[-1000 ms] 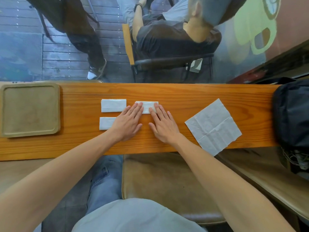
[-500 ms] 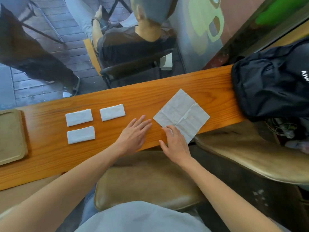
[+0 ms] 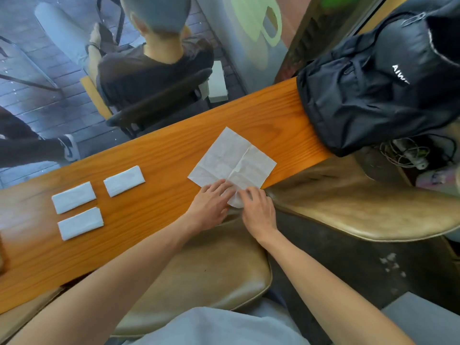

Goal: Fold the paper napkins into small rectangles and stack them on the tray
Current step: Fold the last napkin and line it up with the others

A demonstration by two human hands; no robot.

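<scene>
- The unfolded napkin (image 3: 232, 160) lies flat on the wooden worktop (image 3: 154, 160), turned like a diamond, its near corner hanging just over the worktop's near edge.
- The left hand (image 3: 211, 202) rests on that near corner, its fingers (image 3: 219, 186) straight and close together, pressing the paper.
- The right hand (image 3: 258, 207) is just right of the left hand, its fingers (image 3: 249, 191) curled and pinching the raised corner tip.
- Three folded napkins (image 3: 124, 180) (image 3: 73, 197) (image 3: 80, 223) lie well left of the unfolded napkin, apart from each other.
- A black backpack (image 3: 373, 90) sits on the worktop's end, right of the unfolded napkin and not touching it.
</scene>
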